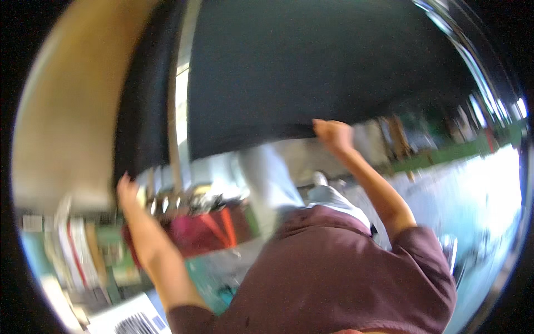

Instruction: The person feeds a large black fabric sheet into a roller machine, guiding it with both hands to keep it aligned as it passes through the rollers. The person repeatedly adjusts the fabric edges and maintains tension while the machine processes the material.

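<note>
A large black sheet [328,67] with a dull surface spreads across the upper middle of the view. It looks like cloth, though blur hides its texture. My right hand [335,135] is closed in a fist at its near edge, the thumb side against the black. Further left and lower, my left hand [128,190] is closed at the near left corner of the black material, its fingers smeared a little. Both arms reach out wide apart. A pale narrow strip [182,94] runs lengthwise between the sheet's main part and a darker band on the left.
A tan panel [72,117] rises at the left. Below it are stacked boxes or boards [78,253], a dark red cloth-like item [194,231] with an orange strap, and a white printed sheet [130,317]. A green ledge [439,156] crosses the right, above a pale floor [461,195].
</note>
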`<state>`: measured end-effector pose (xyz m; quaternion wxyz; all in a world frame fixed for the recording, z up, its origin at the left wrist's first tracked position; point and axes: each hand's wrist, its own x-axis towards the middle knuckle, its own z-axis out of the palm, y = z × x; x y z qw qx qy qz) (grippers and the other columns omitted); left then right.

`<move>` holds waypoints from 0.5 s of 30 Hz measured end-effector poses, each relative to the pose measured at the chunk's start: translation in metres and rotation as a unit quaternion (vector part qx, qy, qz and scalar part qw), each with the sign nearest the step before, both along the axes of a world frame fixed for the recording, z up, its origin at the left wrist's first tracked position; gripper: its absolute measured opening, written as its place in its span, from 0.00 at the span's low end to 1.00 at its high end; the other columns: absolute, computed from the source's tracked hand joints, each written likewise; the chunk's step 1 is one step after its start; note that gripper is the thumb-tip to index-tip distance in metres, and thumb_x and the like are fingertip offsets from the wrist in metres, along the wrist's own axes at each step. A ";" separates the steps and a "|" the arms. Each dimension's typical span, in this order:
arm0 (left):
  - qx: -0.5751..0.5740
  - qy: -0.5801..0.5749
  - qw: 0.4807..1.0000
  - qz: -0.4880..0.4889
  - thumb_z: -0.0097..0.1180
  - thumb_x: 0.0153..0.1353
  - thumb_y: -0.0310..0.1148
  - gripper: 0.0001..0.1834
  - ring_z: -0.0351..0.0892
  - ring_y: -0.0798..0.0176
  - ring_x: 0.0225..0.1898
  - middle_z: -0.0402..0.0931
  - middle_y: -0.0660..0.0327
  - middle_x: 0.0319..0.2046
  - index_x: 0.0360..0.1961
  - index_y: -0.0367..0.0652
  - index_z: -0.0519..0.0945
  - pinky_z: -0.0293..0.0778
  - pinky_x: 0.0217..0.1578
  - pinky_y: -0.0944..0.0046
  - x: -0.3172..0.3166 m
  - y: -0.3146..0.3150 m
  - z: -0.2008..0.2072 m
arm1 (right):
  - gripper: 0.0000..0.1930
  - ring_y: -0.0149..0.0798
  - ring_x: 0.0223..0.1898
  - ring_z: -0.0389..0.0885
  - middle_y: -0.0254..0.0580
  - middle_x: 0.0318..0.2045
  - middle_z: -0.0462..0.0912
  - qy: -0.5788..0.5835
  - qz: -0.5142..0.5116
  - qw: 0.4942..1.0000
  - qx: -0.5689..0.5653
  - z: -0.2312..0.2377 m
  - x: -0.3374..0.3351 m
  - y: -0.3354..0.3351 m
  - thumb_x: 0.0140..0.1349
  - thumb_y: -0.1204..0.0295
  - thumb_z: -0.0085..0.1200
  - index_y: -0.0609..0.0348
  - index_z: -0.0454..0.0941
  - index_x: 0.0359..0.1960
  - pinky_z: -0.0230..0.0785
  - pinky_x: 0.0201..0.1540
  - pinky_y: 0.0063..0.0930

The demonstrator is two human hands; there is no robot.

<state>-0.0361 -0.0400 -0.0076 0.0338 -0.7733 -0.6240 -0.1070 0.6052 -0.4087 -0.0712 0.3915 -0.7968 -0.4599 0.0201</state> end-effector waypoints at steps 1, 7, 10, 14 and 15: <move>0.026 0.075 0.996 0.038 0.58 0.42 0.29 0.27 0.73 0.54 0.46 0.72 0.50 0.46 0.49 0.42 0.72 0.69 0.46 0.58 0.024 -0.009 0.007 | 0.19 0.35 0.12 0.63 0.44 0.11 0.69 -0.031 -0.005 0.999 -0.015 0.009 -0.009 0.001 0.55 0.63 0.52 0.59 0.70 0.10 0.57 0.17 0.32; -0.081 -0.766 0.591 0.242 0.54 0.46 0.25 0.08 0.71 0.58 0.36 0.73 0.57 0.35 0.30 0.38 0.78 0.71 0.33 0.55 0.084 -0.022 0.031 | 0.19 0.45 0.11 0.66 0.49 0.10 0.67 -0.129 0.066 0.988 0.049 0.014 -0.050 0.020 0.58 0.67 0.49 0.60 0.66 0.09 0.56 0.15 0.34; 0.006 -0.814 0.487 0.316 0.51 0.46 0.22 0.06 0.70 0.61 0.29 0.71 0.58 0.28 0.26 0.39 0.79 0.70 0.27 0.59 0.063 -0.021 0.024 | 0.20 0.44 0.09 0.64 0.48 0.09 0.66 -0.125 0.098 0.987 0.033 0.011 -0.074 0.035 0.58 0.67 0.48 0.59 0.65 0.09 0.54 0.14 0.34; -0.043 -0.783 0.556 0.275 0.50 0.46 0.22 0.07 0.70 0.61 0.28 0.71 0.58 0.26 0.27 0.37 0.78 0.69 0.26 0.61 0.091 -0.032 0.037 | 0.20 0.44 0.08 0.64 0.46 0.08 0.65 -0.127 0.096 0.985 0.062 0.018 -0.090 0.043 0.58 0.67 0.48 0.58 0.64 0.08 0.54 0.13 0.34; -0.059 -0.766 0.583 0.262 0.50 0.45 0.21 0.08 0.71 0.62 0.29 0.71 0.57 0.26 0.29 0.36 0.78 0.69 0.26 0.61 0.083 -0.028 0.032 | 0.20 0.44 0.08 0.64 0.46 0.08 0.65 -0.125 0.105 0.985 0.063 0.021 -0.096 0.047 0.58 0.67 0.48 0.58 0.64 0.08 0.54 0.13 0.34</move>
